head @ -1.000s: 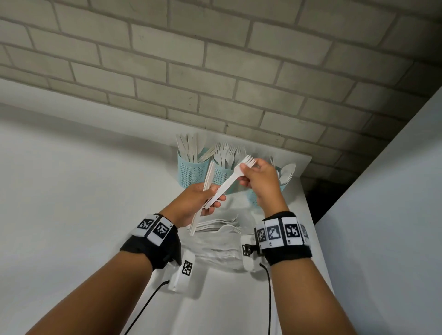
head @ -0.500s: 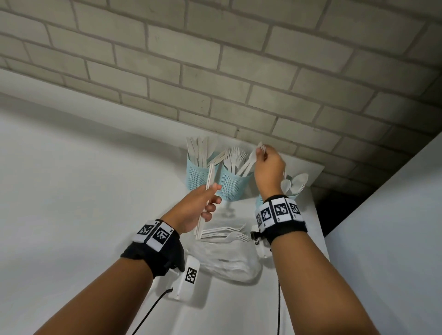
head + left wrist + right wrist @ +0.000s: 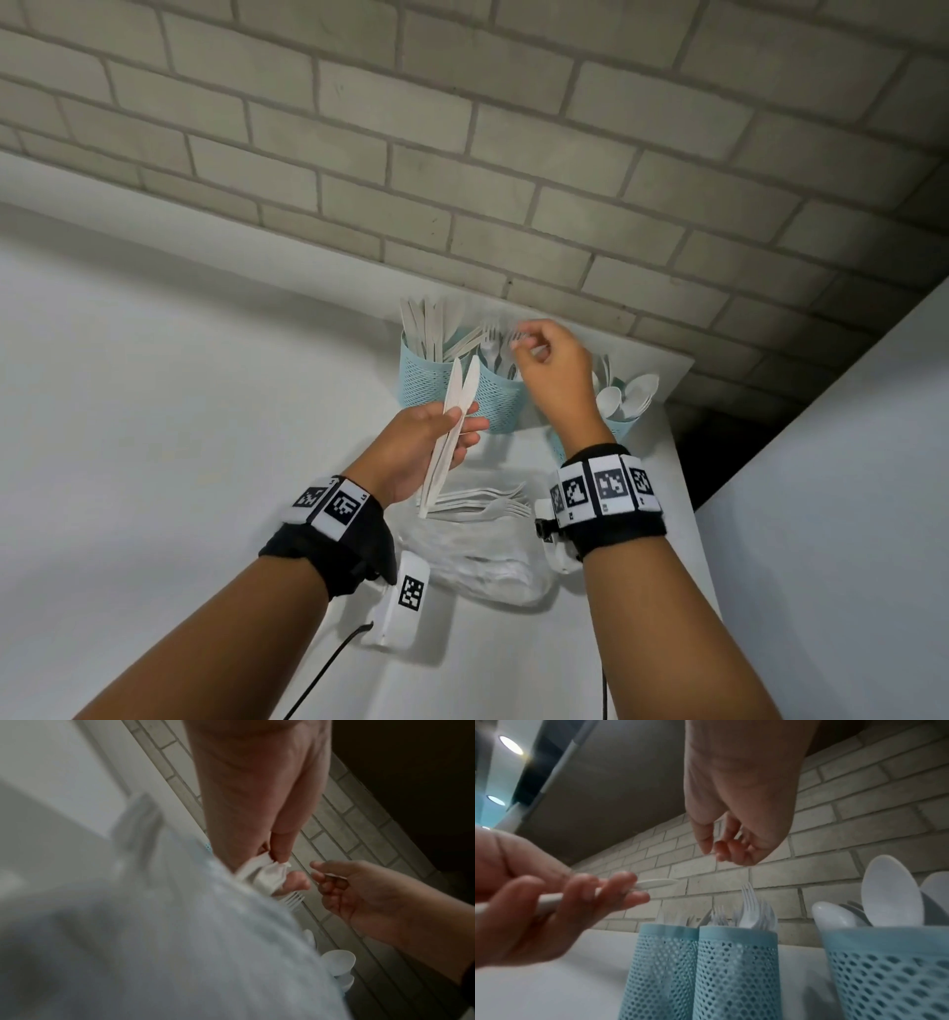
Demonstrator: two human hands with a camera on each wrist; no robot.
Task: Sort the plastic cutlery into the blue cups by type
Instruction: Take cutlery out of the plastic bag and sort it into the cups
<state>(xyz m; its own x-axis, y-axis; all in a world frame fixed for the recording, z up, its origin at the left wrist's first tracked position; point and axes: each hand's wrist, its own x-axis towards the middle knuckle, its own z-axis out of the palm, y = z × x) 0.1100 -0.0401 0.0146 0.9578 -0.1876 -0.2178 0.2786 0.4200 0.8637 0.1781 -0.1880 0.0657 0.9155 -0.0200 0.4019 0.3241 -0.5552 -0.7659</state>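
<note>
**Fork dropped in the middle cup; two knives in the left hand**

Half a second ago the right hand (image 3: pixel 552 375) pinched a fork over the middle cup (image 3: pixel 495 401); now its grip is released, fingers loosely curled and empty above the forks (image 3: pixel 753 910) standing there. The left hand (image 3: pixel 416 452) grasps two knives (image 3: pixel 454 426), as before. The three cups stand at the worktop's (image 3: pixel 488 663) far edge against the brick wall (image 3: pixel 462 154). Loose forks (image 3: pixel 482 506) lie mid-worktop, beside a plastic bag (image 3: pixel 493 565).
</note>
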